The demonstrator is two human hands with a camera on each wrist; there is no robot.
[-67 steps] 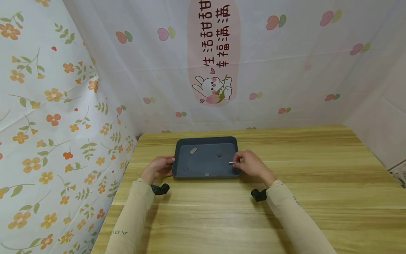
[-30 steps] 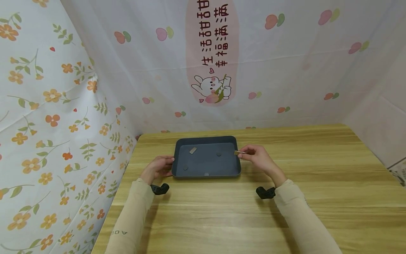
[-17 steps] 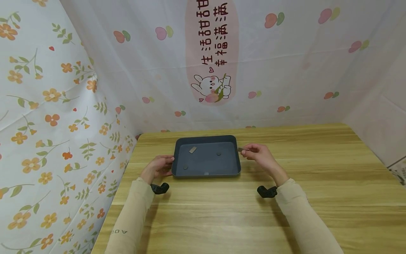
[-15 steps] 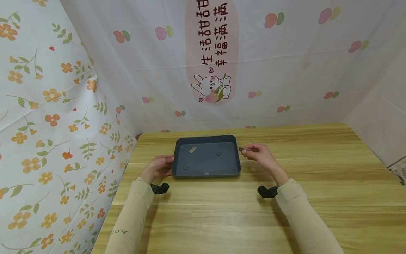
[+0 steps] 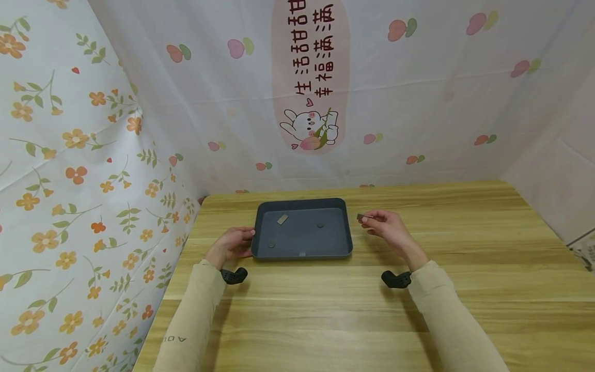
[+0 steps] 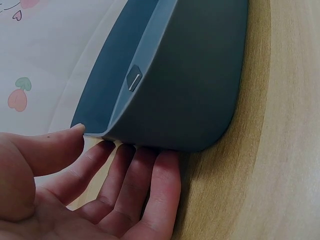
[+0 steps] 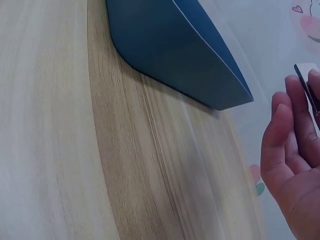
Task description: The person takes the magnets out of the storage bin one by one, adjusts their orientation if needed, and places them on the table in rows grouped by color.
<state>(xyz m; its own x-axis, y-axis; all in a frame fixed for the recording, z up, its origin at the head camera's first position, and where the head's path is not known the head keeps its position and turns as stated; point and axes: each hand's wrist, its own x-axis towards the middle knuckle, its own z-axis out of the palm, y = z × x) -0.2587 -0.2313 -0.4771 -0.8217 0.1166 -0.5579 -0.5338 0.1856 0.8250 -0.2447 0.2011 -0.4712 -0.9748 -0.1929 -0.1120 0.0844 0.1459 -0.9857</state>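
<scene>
A dark blue-grey rectangular tray (image 5: 297, 256) lies on the wooden table. My left hand (image 5: 231, 243) holds its left end; in the left wrist view the thumb is at the rim of the tray (image 6: 195, 80) and the fingers bear on the outer wall. Beyond the tray's right end, my right hand (image 5: 389, 227) pinches a small thin flat rectangular piece (image 5: 363, 216) between thumb and fingers. In the right wrist view the flat rectangular piece (image 7: 304, 84) shows a dark edge and a pale face. A similar rectangular piece (image 5: 282, 219) lies inside the tray at the back left.
Two small round discs (image 5: 321, 225) lie apart on the tray's floor. The wooden table (image 5: 307, 310) extends in front and to the right. A printed cloth (image 5: 223, 103) hangs behind it, and a flowered cloth (image 5: 93, 217) hangs at the left.
My right hand has lifted the flat rectangular piece from inside the tray's right end and carried it out over the rim, to the right and back. The left hand stays at the tray.
</scene>
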